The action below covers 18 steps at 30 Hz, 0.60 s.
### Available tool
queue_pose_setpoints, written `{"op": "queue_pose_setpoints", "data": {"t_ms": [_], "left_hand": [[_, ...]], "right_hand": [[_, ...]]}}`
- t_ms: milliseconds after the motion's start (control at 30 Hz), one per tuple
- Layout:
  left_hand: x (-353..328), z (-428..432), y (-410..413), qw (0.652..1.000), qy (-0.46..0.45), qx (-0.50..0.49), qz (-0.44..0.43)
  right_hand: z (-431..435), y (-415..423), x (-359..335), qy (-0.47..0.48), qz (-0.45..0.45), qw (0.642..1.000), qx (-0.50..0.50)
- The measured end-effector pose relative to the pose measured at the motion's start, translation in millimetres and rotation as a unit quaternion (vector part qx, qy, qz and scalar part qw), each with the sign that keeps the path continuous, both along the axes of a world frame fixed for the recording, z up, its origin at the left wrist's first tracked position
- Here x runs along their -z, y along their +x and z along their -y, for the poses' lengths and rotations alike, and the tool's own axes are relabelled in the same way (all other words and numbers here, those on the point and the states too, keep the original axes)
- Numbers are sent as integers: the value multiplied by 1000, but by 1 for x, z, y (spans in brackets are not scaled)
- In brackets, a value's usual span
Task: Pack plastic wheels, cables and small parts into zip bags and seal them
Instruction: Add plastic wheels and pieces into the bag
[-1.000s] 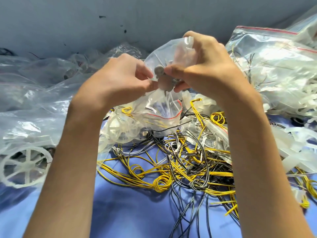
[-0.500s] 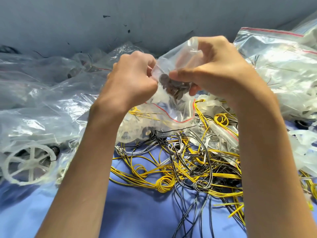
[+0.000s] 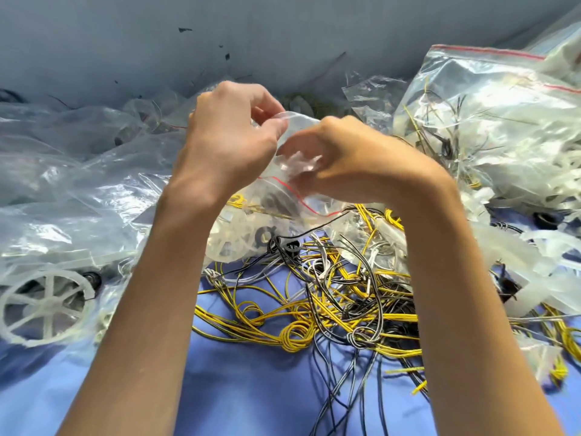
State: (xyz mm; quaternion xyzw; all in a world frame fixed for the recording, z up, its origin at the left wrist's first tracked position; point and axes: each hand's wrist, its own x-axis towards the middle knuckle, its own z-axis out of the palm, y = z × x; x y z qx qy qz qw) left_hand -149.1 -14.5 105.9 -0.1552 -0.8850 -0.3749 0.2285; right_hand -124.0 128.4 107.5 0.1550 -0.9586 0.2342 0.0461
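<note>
My left hand point(image 3: 232, 143) and my right hand point(image 3: 358, 162) both pinch a small clear zip bag point(image 3: 298, 158) with a red seal line, held up above the pile between them. The bag's contents are hidden by crumpled plastic and fingers. Below it lies a tangle of yellow, black and grey cables point(image 3: 330, 303) on the blue cloth point(image 3: 251, 388). A white spoked plastic wheel point(image 3: 47, 306) lies inside clear plastic at the far left. A black ring part point(image 3: 292, 247) sits among the wires under the bag.
A big red-lined zip bag point(image 3: 490, 121) filled with white parts and wires stands at the right. Loose clear bags point(image 3: 78, 171) pile up at the left. White plastic strips point(image 3: 540, 265) lie at the right edge. A grey wall point(image 3: 251, 36) rises behind.
Both hands have shifted with the small bag; my right hand dropped lower and turned over it. The grey round parts seen in the bag earlier are now out of sight.
</note>
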Motion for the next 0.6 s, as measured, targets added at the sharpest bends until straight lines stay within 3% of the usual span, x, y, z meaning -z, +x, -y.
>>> {"op": "queue_pose_setpoints", "data": {"t_ms": [267,367,500,600], "left_hand": [[-2,7,0,999,36,11,-32],[-4,8,2,999,24,22,-32],[-10,10,8,992,-63,112,-11],[-12,11,13,965,-161,197,59]], "right_hand": [[2,-3,6,141,82,986,-40],[1,-1,4,154,101,982,-46],[0,-1,4,153,122,980,-34],[0,-1,4,154,111,981,-31]]}}
